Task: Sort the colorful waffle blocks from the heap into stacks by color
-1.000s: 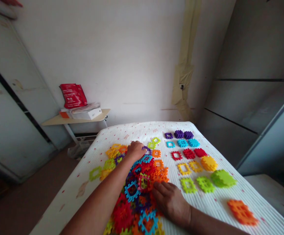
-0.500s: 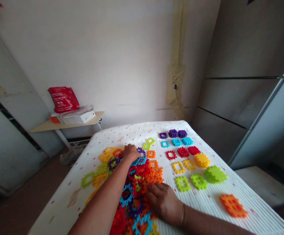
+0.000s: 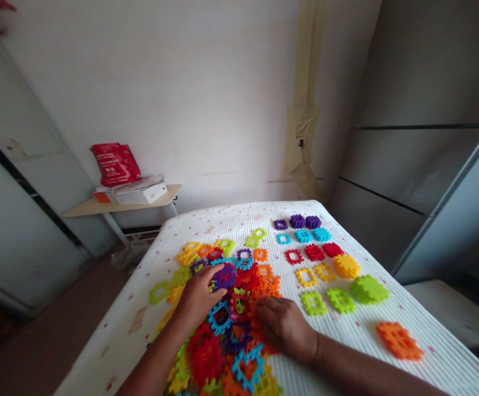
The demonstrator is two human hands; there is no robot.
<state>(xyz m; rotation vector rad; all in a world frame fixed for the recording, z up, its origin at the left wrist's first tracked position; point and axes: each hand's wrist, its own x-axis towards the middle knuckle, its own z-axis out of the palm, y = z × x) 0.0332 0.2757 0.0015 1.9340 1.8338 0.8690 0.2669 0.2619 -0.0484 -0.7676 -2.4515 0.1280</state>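
A heap of interlocking plastic waffle-block pieces (image 3: 231, 324) in mixed colours lies on a white ribbed mattress (image 3: 206, 225) dotted with red. My left hand (image 3: 198, 297) is over the heap's far part, its fingers closed on a purple piece (image 3: 225, 276). My right hand (image 3: 284, 327) rests on the heap's right side, touching orange and red pieces, and I see nothing held in it. To the right, sorted stacks form rows by colour: purple (image 3: 298, 221), cyan (image 3: 304, 236), red (image 3: 314, 252), yellow (image 3: 347, 266), green (image 3: 369, 289) and orange (image 3: 399, 341).
A small shelf (image 3: 121, 204) at the back left holds a red bag (image 3: 115, 164) and a white box (image 3: 142, 194). The mattress meets a white wall at the back. Grey panels stand on the right, and a brown floor lies left.
My left hand has moved back from the far side of the heap toward me, now with a purple piece in its fingers. My right hand has barely moved. The view has shifted slightly.
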